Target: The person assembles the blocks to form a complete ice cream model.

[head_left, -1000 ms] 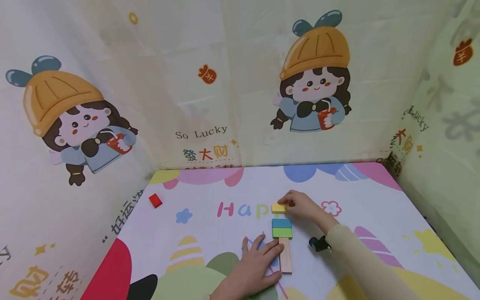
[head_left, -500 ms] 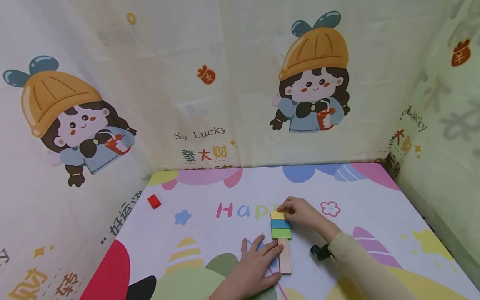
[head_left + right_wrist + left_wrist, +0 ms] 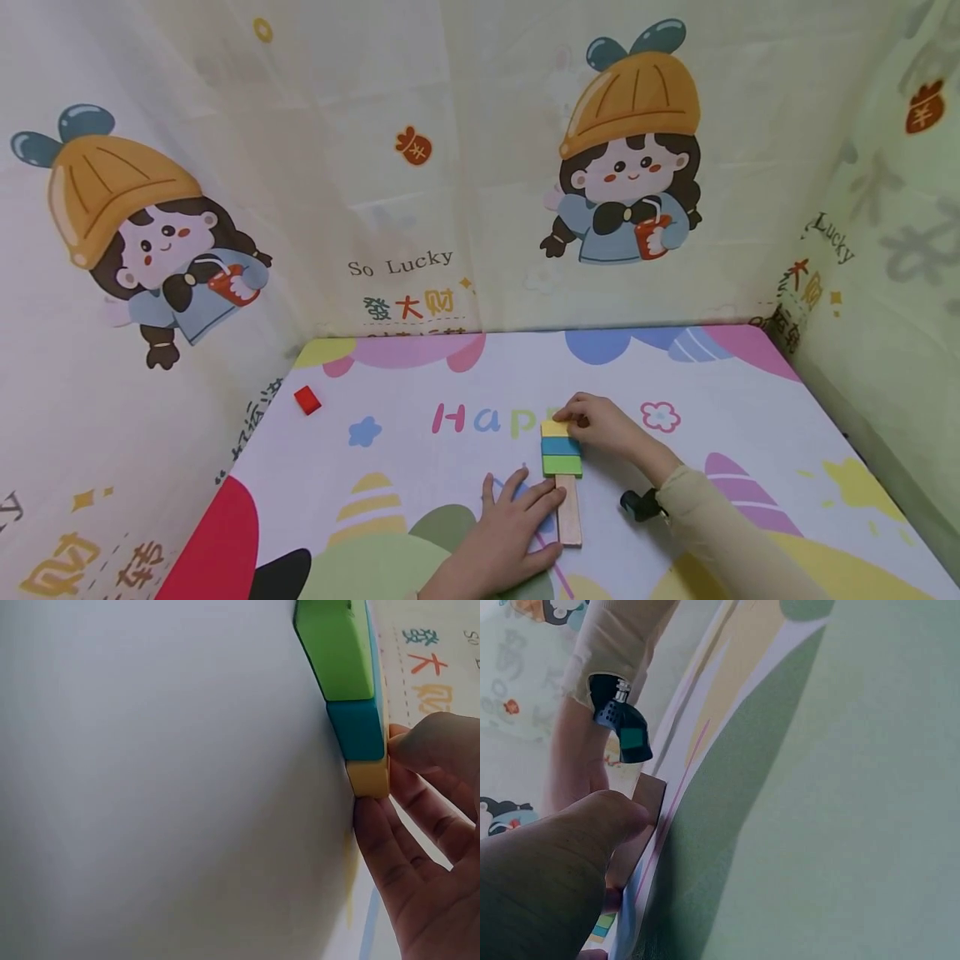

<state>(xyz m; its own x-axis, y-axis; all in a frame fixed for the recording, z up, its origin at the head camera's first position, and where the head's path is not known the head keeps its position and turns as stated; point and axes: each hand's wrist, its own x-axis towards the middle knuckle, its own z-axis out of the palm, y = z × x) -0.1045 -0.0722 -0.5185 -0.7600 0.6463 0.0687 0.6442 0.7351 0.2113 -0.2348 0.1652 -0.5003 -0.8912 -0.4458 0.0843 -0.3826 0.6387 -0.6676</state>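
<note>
In the head view, a yellow block [image 3: 553,428], a blue block [image 3: 561,447] and a green block [image 3: 562,465] lie in a row, touching side by side. Below the green one a plain wooden block [image 3: 570,515] extends lengthwise towards me. My right hand [image 3: 602,427] pinches the yellow block at its far right end; the right wrist view shows its fingertips on the yellow block [image 3: 369,778]. My left hand [image 3: 504,527] rests with spread, fairly straight fingers against the wooden block's left side. In the left wrist view the thumb touches that wooden block [image 3: 649,793].
A small red block [image 3: 307,400] lies alone at the table's far left. The tabletop [image 3: 420,375] is printed with letters and shapes. Patterned cloth walls [image 3: 495,167] stand behind and at both sides. A black wrist camera [image 3: 641,505] sits under the right wrist.
My right hand has drawn the yellow block towards me until it meets the blue block, closing the gap between them. The left hand and the other blocks have stayed put.
</note>
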